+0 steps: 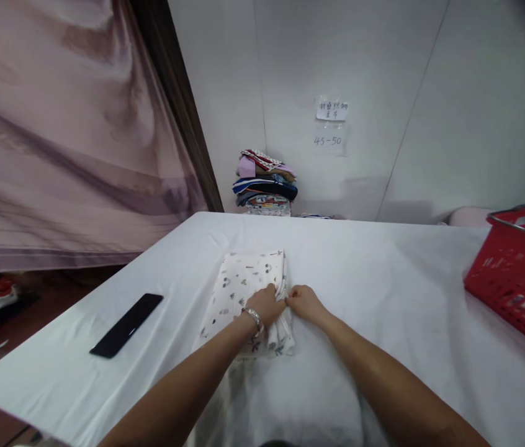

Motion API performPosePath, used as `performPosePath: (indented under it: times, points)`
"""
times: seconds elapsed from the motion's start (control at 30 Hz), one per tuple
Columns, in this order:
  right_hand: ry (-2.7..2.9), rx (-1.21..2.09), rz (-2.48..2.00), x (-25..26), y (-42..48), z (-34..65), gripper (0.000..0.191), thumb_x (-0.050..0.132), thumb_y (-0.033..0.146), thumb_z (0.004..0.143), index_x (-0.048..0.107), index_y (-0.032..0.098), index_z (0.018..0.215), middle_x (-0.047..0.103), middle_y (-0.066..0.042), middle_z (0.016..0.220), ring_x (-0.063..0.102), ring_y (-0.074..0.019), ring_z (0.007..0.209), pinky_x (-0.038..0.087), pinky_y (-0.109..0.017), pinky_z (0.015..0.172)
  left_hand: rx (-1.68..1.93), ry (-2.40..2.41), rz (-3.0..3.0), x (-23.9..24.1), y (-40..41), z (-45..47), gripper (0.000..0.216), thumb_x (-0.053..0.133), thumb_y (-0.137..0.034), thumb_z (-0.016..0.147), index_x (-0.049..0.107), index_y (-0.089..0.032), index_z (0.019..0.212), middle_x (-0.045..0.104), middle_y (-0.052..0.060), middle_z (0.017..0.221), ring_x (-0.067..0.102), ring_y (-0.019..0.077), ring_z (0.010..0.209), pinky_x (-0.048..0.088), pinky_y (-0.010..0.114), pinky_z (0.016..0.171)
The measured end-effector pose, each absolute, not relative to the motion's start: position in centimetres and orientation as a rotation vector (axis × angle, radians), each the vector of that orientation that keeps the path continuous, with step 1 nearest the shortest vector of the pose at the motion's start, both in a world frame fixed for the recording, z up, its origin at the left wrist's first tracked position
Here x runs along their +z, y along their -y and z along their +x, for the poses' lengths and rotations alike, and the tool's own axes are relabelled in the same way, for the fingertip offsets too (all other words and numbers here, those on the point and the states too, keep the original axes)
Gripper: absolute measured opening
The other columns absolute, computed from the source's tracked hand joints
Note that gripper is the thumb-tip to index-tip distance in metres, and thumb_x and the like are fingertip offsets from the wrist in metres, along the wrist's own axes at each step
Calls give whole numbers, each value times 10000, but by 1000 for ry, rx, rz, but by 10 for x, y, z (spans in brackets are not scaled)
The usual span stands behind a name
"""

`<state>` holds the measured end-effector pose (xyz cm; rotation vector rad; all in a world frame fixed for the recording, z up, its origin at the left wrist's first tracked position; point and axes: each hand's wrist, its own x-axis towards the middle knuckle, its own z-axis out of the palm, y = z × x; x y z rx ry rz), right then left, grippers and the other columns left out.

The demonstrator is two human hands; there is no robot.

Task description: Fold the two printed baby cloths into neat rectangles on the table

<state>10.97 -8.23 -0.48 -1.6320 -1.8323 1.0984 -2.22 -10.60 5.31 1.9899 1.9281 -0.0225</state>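
A white cloth [239, 279] printed with small grey and brown motifs lies folded into a rough rectangle in the middle of the white-covered table. Along its right side the layers are bunched and uneven. My left hand [265, 304], with a silver bracelet at the wrist, rests on that right part, its fingers closed on the fabric. Just beside it, my right hand [305, 302] pinches the cloth's right edge between thumb and curled fingers. The two hands almost touch. Part of the cloth is hidden under my left hand and forearm.
A black phone-like slab [127, 325] lies on the white tablecloth [365, 267] at left. At the right edge stands a red plastic basket [518, 267]. Several folded fabrics form a stack [266, 183] beyond the far edge. A pink curtain [71, 136] hangs at left.
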Motion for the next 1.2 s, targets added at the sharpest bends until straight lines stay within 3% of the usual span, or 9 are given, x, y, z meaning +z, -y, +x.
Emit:
performPosePath:
  times: [0.17, 0.3, 0.4, 0.47, 0.6, 0.73, 1.03, 1.2]
  points:
    - [1742, 1345, -1635, -9, 79, 110, 80, 541, 145, 649, 547, 156, 569, 464, 44, 369, 416, -80, 331, 308, -191, 390, 26, -1888, 1991, 49, 106, -24, 352, 455, -409, 743, 527, -160, 982, 647, 138, 969, 605, 278, 901, 435, 328, 695]
    - [1630, 1358, -1642, -6, 69, 106, 57, 531, 143, 671, 554, 143, 619, 478, 51, 400, 401, -68, 331, 309, -182, 380, 165, -1909, 1951, 63, 94, -47, 457, 386, -585, 764, 572, -181, 865, 664, 99, 885, 616, 243, 848, 436, 305, 685]
    - [1568, 1361, -1626, -3, 61, 101, 81, 497, 95, 656, 547, 141, 611, 475, 53, 414, 400, -63, 342, 306, -179, 382, 283, -2075, 1979, 68, 79, -83, 504, 329, -594, 793, 576, -178, 936, 658, 100, 938, 605, 235, 886, 437, 323, 742]
    - [1543, 1361, -1616, -2, 55, 97, 102, 481, 73, 642, 544, 141, 599, 465, 55, 409, 388, -61, 336, 298, -180, 382, 323, -2157, 2065, 61, 70, -109, 516, 351, -552, 806, 541, -156, 1076, 592, 126, 1136, 537, 239, 1053, 400, 337, 862]
    - [1518, 1328, -1608, -4, 45, 94, 109, 484, 56, 618, 545, 142, 587, 465, 49, 405, 401, -68, 353, 297, -181, 393, 173, -2211, 2087, 31, 65, -141, 643, 340, -551, 809, 385, -140, 1301, 288, 122, 1432, 236, 265, 1315, 260, 411, 1017]
    - [1461, 1274, -1626, -6, 41, 98, 88, 488, 85, 651, 539, 148, 617, 485, 44, 449, 414, -63, 385, 300, -173, 406, 155, -2220, 2020, 12, 71, -145, 704, 254, -596, 814, 291, -163, 1367, 191, 83, 1472, 170, 266, 1338, 233, 460, 1030]
    - [1435, 1366, -1669, 7, 31, 97, 33, 541, 131, 689, 569, 147, 692, 457, 60, 398, 353, -53, 312, 219, -174, 344, 164, -2200, 2011, 22, 50, -145, 693, 271, -604, 806, 339, -172, 1344, 184, 88, 1473, 157, 262, 1343, 203, 473, 1045]
    - [1407, 1379, -1686, 6, 9, 88, 65, 526, 110, 675, 583, 139, 685, 442, 55, 373, 350, -59, 305, 209, -178, 341, 138, -2160, 2084, 19, 32, -146, 712, 256, -616, 799, 291, -194, 1371, 122, 55, 1489, 89, 251, 1356, 148, 486, 1061]
